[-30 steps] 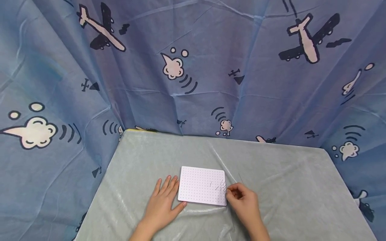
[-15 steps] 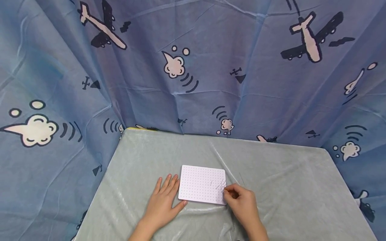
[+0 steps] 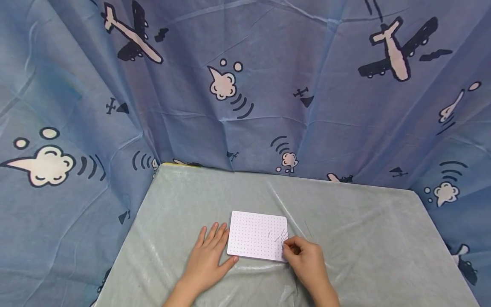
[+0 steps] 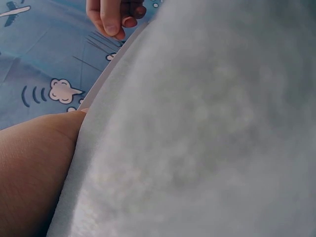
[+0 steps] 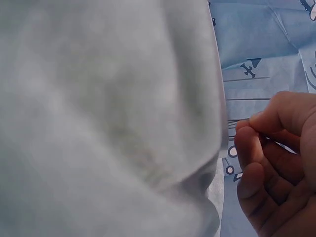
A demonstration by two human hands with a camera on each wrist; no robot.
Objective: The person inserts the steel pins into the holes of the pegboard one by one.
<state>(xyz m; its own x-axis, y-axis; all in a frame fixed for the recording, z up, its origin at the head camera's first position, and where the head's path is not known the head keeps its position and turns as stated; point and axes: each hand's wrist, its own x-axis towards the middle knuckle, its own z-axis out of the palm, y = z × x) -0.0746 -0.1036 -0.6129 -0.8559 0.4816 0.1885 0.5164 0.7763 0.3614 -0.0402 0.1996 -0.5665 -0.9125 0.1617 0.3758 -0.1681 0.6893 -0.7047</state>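
A white board (image 3: 253,234) with a grid of small holes lies on the cloth-covered table. Several thin metal pins (image 3: 281,235) stand in its right part. My left hand (image 3: 205,260) rests flat at the board's left side, fingers spread, its thumb at the near edge. Over the right edge is my right hand (image 3: 307,258), thumb and forefinger pinching a thin pin (image 5: 242,120) close to the board, other fingers curled. In the right wrist view the pins stick out sideways from the board's rim. The left wrist view shows the right hand's fingertips (image 4: 112,29) beside several pins (image 4: 101,44).
A wrinkled grey-green cloth (image 3: 376,238) covers the table. Beyond the right hand, a thin dark line (image 3: 308,228) shows on it. Blue curtains (image 3: 261,85) printed with planes and clouds hang behind and at both sides.
My right hand has shifted slightly left, from beside the board's right edge to over it, its fingertips pinched together. The left hand stays in place against the board.
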